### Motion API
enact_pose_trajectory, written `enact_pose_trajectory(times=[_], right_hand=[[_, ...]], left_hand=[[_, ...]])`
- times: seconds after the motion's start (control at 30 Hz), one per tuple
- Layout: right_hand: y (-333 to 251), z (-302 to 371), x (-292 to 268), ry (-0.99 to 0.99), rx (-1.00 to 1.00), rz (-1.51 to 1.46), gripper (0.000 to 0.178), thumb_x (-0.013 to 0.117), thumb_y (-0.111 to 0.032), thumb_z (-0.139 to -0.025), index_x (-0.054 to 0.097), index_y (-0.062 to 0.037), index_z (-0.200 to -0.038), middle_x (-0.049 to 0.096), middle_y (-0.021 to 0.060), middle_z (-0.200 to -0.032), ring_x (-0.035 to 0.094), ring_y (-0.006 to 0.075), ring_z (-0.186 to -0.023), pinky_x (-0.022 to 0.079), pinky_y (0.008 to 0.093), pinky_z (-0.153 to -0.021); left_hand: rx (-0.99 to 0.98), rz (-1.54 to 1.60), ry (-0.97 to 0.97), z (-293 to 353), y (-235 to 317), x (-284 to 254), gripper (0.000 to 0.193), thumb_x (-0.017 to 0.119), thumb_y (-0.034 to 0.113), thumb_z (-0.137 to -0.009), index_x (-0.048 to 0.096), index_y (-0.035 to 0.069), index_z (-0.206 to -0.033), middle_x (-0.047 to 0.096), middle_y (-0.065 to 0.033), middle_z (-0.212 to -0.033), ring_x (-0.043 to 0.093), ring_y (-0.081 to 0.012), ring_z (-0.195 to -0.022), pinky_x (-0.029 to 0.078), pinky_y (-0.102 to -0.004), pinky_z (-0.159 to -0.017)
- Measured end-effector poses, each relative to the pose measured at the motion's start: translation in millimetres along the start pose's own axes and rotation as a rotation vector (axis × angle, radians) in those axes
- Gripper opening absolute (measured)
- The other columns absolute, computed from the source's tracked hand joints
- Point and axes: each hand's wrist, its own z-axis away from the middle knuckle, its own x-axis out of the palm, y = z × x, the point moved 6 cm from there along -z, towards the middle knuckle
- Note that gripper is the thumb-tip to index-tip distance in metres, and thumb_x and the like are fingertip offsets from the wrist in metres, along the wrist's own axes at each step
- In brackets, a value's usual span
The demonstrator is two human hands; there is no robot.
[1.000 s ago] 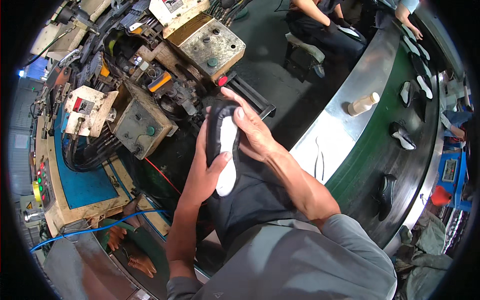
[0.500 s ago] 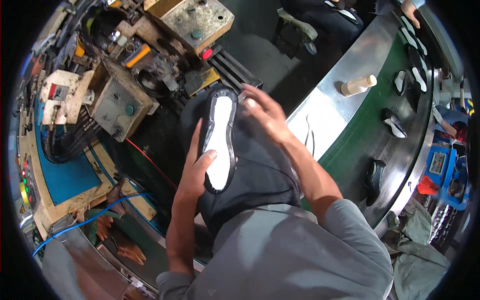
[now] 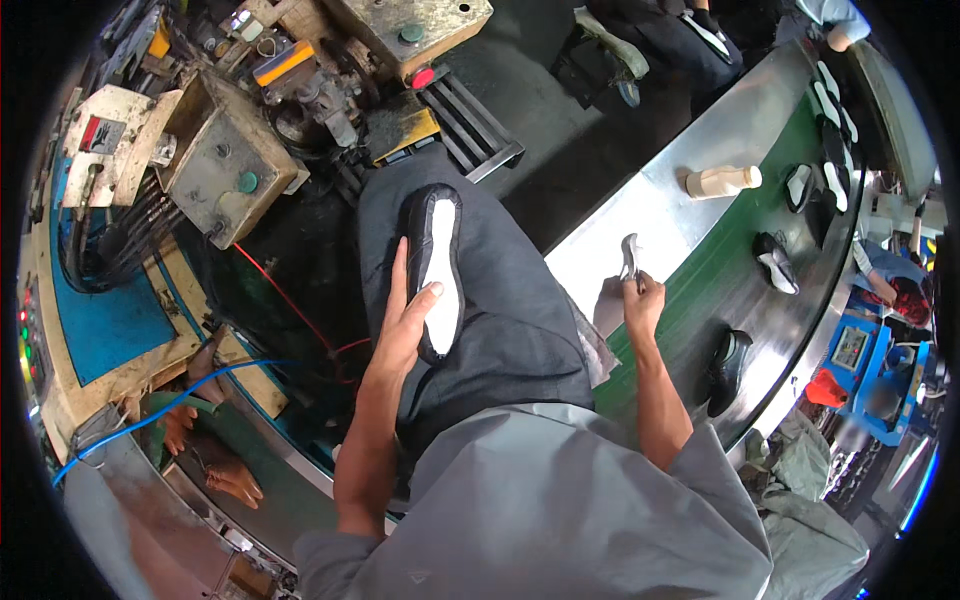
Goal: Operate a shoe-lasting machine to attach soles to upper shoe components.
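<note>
A black shoe upper with a white insole board [image 3: 440,272] lies sole side up on my thigh. My left hand [image 3: 408,325] is wrapped round its near part, with the thumb on the white board and the fingers along the side. Over the metal ledge [image 3: 590,240] at the right, my right hand [image 3: 644,297] closes on a slim metal hand tool [image 3: 629,252]. That tool points away from me and has a narrow, bent tip; its exact kind is not clear.
A cream bottle [image 3: 722,181] lies on the ledge beside the green conveyor belt [image 3: 655,385]. Several black shoes, including a near one [image 3: 729,370], stand on the belt. Worn machinery [image 3: 225,165] is at the left. Another person [image 3: 665,40] sits beyond, holding a shoe.
My right hand has left the shoe's toe area, moved right to the ledge and taken hold of the metal tool. The left hand keeps the shoe, now lying lower on my thigh.
</note>
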Motion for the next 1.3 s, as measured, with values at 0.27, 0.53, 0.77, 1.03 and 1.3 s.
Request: enact_pose_trajectory(times=[0.27,0.53,0.77,1.03,1.3], right_hand=[[-270.1,-16.6,-36.1,-0.492,-0.604,-0.498,0.042,0.067,-0.011,-0.1,0.064,0.0029,-0.139,0.064,0.0143,-0.082,0.066,0.0209,-0.075,0.054,0.037,-0.065],[-381.9,-36.3,34.2,-0.568,-0.889,0.287,0.023,0.068,-0.013,-0.09,0.06,0.0034,-0.104,0.072,0.0308,-0.086,0.074,0.0489,-0.083,0.057,0.0575,-0.072],[-374.3,-40.0,8.4,-0.029,-0.411,-0.799,0.023,0.069,-0.015,-0.09,0.065,0.0014,-0.106,0.073,0.027,-0.085,0.075,0.0459,-0.077,0.059,0.0531,-0.07],[-411.6,-33.8,2.1,-0.206,-0.409,-0.653,0.02,0.07,-0.009,-0.091,0.061,0.0029,-0.105,0.075,0.0294,-0.087,0.076,0.0471,-0.08,0.057,0.0587,-0.069],[-426.1,-33.8,20.9,-0.33,-0.5,-0.467,0.025,0.069,-0.015,-0.091,0.061,0.0057,-0.104,0.072,0.0322,-0.085,0.075,0.0483,-0.078,0.057,0.0606,-0.071]], left_hand=[[-0.016,-0.032,0.001,1.6,11.8,8.7,0.088,0.065,0.015,-0.104,0.017,0.017,-0.178,0.017,-0.0207,-0.181,0.027,-0.0343,-0.163,0.027,-0.0428,-0.131],[-0.074,0.104,0.023,-1.0,-4.1,-4.7,0.085,0.061,0.01,-0.105,0.018,0.018,-0.178,0.028,-0.0191,-0.176,0.039,-0.0294,-0.155,0.034,-0.0403,-0.127],[-0.195,0.774,-0.237,-1.6,-29.1,-25.9,0.077,0.065,0.032,-0.104,0.025,0.023,-0.17,0.063,-0.0297,-0.133,0.075,-0.0493,-0.105,0.066,-0.0626,-0.087],[-0.25,0.825,-0.251,-1.5,-41.4,-38.1,0.073,0.061,0.047,-0.104,0.047,-0.005,-0.154,0.065,-0.0333,-0.137,0.075,-0.0465,-0.108,0.065,-0.0598,-0.093],[-0.254,0.831,-0.247,-0.1,-44.5,-41.6,0.071,0.059,0.046,-0.106,0.047,-0.005,-0.154,0.066,-0.0322,-0.136,0.075,-0.0468,-0.109,0.064,-0.0596,-0.094]])
